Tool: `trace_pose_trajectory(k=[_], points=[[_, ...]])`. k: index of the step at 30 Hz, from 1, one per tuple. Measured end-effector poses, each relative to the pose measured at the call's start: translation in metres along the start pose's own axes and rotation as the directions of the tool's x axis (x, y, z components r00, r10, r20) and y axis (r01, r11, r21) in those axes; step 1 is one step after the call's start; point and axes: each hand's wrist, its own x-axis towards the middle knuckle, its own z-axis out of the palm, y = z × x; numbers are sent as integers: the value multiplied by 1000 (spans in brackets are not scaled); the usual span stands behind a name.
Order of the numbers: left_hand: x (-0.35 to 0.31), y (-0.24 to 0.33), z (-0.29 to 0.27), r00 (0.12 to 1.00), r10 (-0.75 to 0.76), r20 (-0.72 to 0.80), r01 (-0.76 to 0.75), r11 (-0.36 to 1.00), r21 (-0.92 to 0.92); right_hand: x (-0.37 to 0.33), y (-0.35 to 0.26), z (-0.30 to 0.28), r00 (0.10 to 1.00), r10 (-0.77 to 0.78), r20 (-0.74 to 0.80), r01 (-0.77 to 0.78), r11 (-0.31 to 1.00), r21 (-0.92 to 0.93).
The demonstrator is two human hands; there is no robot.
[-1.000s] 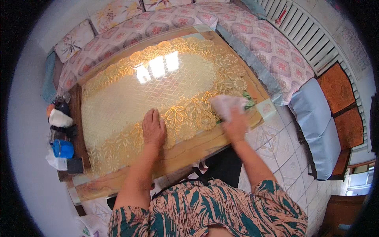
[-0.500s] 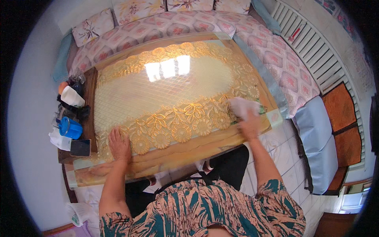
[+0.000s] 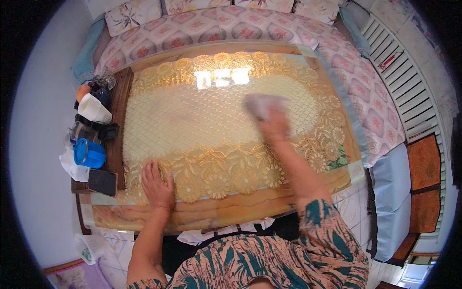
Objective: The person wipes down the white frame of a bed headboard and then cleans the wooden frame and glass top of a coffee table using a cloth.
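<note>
A low table [image 3: 231, 214] spreads out before me, its top covered by a gold floral lace-patterned cover [image 3: 202, 125] with a glossy surface. My left hand [image 3: 158, 187] lies flat near the table's front left, fingers stretched out and holding nothing. Over the right half of the tabletop, my right hand [image 3: 275, 126] is blurred by motion, closed on a pale cloth [image 3: 260, 105]. The cloth appears to rest against the cover, bunched beyond my fingers.
Along the table's left end runs a dark wooden board [image 3: 122, 115]. Crowded there are a blue mug [image 3: 89, 153], stacked white cups [image 3: 94, 109] and a black phone [image 3: 102, 182]. A patterned sofa [image 3: 211, 29] borders the far and right sides, with a radiator [image 3: 399, 72] beyond.
My right hand has swept the cloth from the table's right front corner leftward and away from me. My left hand stays flat on the cover. The whole view has shifted slightly.
</note>
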Motion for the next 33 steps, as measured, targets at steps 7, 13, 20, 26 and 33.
trace_pose_trajectory(k=[7, 13, 20, 26, 33], points=[[4, 0, 1, 1000, -5, -20, 3, 997, -82, -94, -196, 18, 765, -642, 52, 565, 708, 423], [-1, -5, -4, 1000, -11, 13, 11, 1000, 5, -38, -20, -24, 983, -158, 96, 144, 979, 145], [2, 0, -6, 999, -11, 38, 11, 1000, -4, -50, 264, -128, 697, 667, -264, -702, 558, -443], [1, 1, -15, 995, -40, 94, 39, 999, 15, 39, 167, -69, 766, 620, -170, -637, 696, -331], [2, 0, -17, 988, -88, 130, 91, 996, -18, 94, -138, 75, 992, -122, 30, 116, 982, 150]])
